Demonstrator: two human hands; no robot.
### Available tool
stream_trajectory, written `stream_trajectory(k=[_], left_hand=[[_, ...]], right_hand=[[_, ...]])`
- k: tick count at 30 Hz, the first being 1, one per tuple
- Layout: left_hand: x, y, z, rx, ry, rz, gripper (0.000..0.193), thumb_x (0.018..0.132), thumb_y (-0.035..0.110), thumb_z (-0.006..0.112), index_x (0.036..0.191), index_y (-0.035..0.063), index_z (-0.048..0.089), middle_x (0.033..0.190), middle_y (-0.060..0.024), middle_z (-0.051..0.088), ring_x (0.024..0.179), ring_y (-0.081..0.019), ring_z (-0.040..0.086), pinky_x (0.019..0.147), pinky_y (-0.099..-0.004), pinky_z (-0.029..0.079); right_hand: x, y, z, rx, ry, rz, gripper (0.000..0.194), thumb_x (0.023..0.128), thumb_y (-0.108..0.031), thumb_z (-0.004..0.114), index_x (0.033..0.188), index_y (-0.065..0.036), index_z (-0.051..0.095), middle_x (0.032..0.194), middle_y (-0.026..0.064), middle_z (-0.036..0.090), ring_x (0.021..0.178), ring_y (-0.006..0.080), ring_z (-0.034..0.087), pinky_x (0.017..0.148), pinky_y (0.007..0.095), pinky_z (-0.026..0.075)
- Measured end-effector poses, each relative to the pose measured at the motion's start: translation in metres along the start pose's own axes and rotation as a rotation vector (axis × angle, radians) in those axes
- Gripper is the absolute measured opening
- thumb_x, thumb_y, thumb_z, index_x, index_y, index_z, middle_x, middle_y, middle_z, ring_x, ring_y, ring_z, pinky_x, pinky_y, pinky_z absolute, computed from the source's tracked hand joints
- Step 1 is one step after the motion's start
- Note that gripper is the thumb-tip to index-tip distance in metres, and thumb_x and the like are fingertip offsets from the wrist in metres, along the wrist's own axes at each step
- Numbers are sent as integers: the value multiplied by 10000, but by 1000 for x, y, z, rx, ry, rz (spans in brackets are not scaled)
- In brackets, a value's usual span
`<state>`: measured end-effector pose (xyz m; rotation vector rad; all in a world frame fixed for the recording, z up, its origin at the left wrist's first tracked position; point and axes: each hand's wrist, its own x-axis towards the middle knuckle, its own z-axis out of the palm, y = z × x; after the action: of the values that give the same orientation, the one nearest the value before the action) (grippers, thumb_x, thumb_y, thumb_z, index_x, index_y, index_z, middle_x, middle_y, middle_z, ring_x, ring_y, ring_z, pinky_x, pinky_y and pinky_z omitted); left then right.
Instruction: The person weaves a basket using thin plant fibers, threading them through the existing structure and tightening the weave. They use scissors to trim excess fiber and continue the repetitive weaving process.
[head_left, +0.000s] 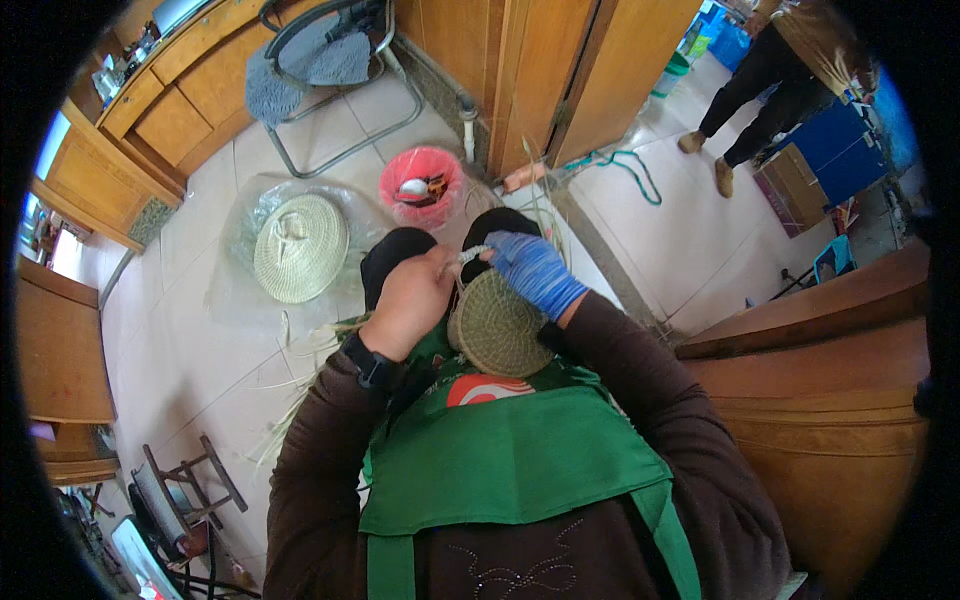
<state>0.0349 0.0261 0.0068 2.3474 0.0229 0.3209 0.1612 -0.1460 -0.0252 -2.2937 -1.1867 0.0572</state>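
Observation:
On my lap, over a green apron (510, 465), rests a round coiled woven straw piece (502, 326). Above its top edge, my bare left hand (420, 289) pinches one end of a short pale twisted or braided strand (471, 255). My right hand (529, 266), in a blue striped knit glove, grips the strand's other end. Part of the strand is hidden by my fingers. To the left on the floor, a paler domed woven straw piece (304, 251) with a knotted loop on top lies on clear plastic. Loose straw (300, 405) hangs by my left forearm.
A red plastic-lined bin (422, 184) stands beyond my knees. Behind it is a metal-framed chair (337, 64) with a grey fluffy cushion. A wooden folding stool (191, 480) lies lower left. Another person (780, 82) stands past the doorway, holding straw, beside a cardboard box (791, 187).

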Motion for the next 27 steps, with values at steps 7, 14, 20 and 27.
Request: stream_trajectory(k=[7, 14, 20, 27], left_hand=[[-2, -5, -9, -74, -44, -86, 129, 870, 115, 582, 957, 21, 597, 789, -189, 606, 734, -317, 608, 684, -343, 475], [-8, -7, 5, -100, 80, -61, 108, 879, 115, 579, 927, 20, 594, 746, -141, 608, 674, -235, 598, 642, -319, 470], [-14, 3, 9, -200, -7, -91, 113, 883, 84, 567, 946, -4, 598, 729, -84, 570, 657, -151, 541, 632, -276, 451], [7, 6, -22, -56, -17, -20, 121, 868, 99, 590, 946, 7, 609, 802, -126, 621, 733, -224, 596, 697, -309, 472]], right_hand=[[-8, -14, -5, -11, -75, 137, 262, 879, -268, 597, 1002, -38, 624, 915, 148, 659, 868, 317, 633, 760, 362, 483], [-18, -8, -12, 481, -187, 393, 258, 887, -263, 589, 939, -13, 625, 888, 171, 645, 851, 334, 620, 782, 375, 473], [-27, -7, -10, 163, -6, 213, 263, 897, -265, 576, 935, -8, 618, 829, 184, 625, 816, 344, 614, 715, 386, 476], [-38, 3, -18, 640, -218, 485, 280, 899, -308, 546, 932, -38, 615, 852, 207, 626, 828, 393, 598, 725, 428, 472]])
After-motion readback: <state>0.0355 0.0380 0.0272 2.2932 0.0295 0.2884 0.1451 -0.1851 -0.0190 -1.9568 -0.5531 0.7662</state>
